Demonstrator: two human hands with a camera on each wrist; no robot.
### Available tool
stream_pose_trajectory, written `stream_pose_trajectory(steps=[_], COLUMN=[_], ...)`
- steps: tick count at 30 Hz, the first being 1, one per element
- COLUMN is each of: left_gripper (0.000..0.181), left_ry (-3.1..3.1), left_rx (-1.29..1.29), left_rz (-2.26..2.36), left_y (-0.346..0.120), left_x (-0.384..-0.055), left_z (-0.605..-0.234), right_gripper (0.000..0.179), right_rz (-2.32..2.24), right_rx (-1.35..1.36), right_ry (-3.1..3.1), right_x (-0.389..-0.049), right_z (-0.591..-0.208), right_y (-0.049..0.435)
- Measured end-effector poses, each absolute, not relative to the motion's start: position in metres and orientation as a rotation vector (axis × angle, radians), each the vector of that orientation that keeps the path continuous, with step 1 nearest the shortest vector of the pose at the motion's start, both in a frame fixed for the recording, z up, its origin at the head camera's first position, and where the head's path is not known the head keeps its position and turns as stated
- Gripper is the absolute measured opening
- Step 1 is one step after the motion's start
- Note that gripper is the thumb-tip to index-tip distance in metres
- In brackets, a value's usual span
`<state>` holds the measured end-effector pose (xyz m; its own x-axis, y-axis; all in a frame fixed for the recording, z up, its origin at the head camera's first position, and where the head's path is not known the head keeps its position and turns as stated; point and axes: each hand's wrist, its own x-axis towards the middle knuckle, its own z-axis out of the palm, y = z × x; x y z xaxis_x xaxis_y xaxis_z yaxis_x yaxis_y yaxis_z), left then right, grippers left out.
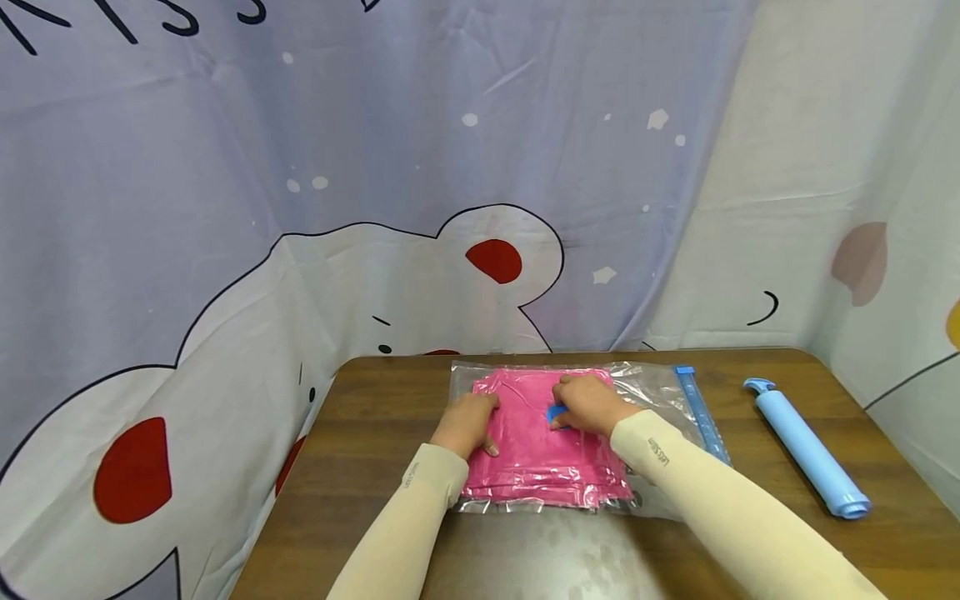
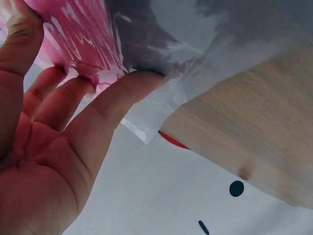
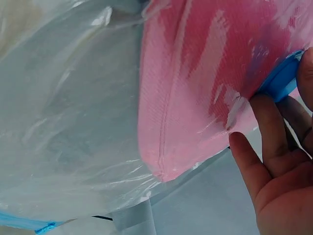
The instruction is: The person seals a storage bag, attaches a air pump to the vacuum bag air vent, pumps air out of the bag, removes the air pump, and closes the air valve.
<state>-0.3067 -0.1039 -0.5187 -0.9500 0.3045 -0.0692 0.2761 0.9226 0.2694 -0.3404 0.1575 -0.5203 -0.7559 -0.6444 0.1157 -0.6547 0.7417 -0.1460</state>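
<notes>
A clear vacuum storage bag (image 1: 652, 392) lies flat on the table with a folded pink cloth (image 1: 517, 450) inside. My left hand (image 1: 465, 423) rests on the bag's left side, at the cloth's edge. Its fingers (image 2: 115, 105) spread against the plastic in the left wrist view. With my right hand (image 1: 592, 404) I pinch the round blue valve cap (image 1: 556, 413) on top of the bag. That cap (image 3: 282, 81) stands tilted between thumb and fingers in the right wrist view. A blue zip strip (image 1: 705, 417) runs along the bag's right end.
To the right of the bag, a light blue hand pump (image 1: 810, 450) lies on the brown wooden table (image 1: 360, 483). A patterned curtain (image 1: 390, 150) hangs behind the table's back edge and along its sides.
</notes>
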Motion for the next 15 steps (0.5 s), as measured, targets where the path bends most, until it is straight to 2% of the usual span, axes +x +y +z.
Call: stream_pose_trajectory(steps=[3, 8, 15], left_gripper=[0.077, 0.077, 0.084], left_ry=[2.975, 2.955, 2.993], left_rx=[0.443, 0.448, 0.51], left_rz=[0.378, 0.389, 0.365], left_y=[-0.103, -0.103, -0.116], left_x=[-0.305, -0.306, -0.339], left_z=[-0.517, -0.518, -0.569], right_gripper=[0.039, 0.031, 0.027], right_rz=[0.293, 0.374, 0.314], right_rx=[1.081, 1.163, 1.277], right_ry=[-2.897, -2.914, -2.843], right_x=[-0.341, -0.342, -0.338], right_z=[-0.519, -0.515, -0.515], right_y=[0.158, 0.162, 0.162])
